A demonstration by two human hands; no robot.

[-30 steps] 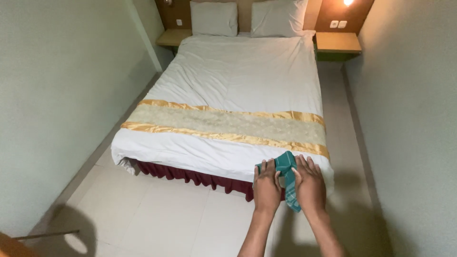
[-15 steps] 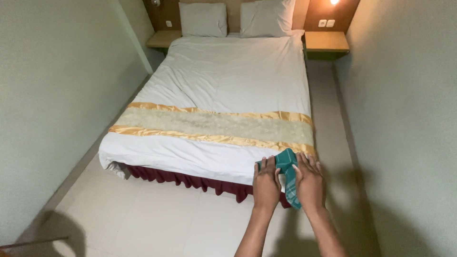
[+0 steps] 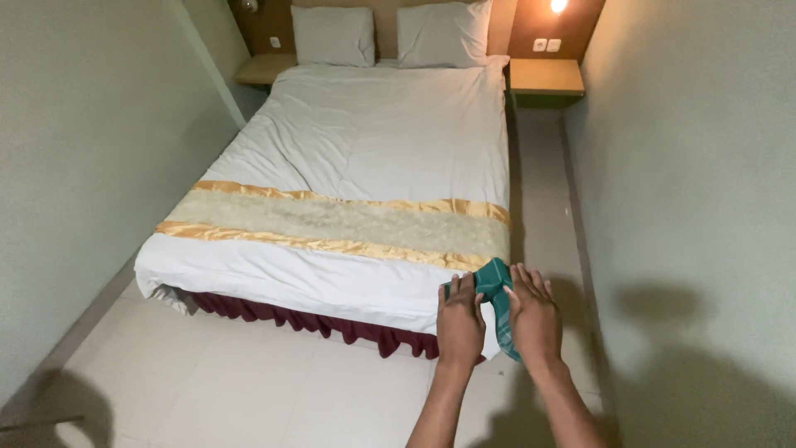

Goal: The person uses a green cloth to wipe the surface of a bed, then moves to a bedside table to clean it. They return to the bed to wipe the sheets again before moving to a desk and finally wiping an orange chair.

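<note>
We stood at the foot of the bed [image 3: 356,149] and looked down at our two hands, which were low in the view, at about 5 o'clock from the middle. Our left hand [image 3: 458,322] and our right hand [image 3: 535,317] were side by side, backs turned up, and both were closed on a folded green cloth [image 3: 496,299] with thin light stripes. The cloth was between the two hands: its upper part showed above the fingers, and a narrow strip hung down in the gap between the hands. It was held at the bed's near right corner, in front of the white cover; we could not tell if it touched the cover.

Across the bed, at 9 o'clock from the hands, lay a cream runner [image 3: 340,220] with shiny golden borders. Under the white cover, a dark red skirt [image 3: 315,319] showed along the near edge of the bed. At 12 o'clock, at the head of the bed, two white pillows [image 3: 390,35] stood next to each other. A wooden bedside shelf [image 3: 545,76] was at 1 o'clock, under a lit lamp [image 3: 559,6], and another shelf [image 3: 265,70] was at 11 o'clock. The floor [image 3: 249,382] was of pale tiles, and plain walls [image 3: 688,166] closed the room on both sides.
</note>
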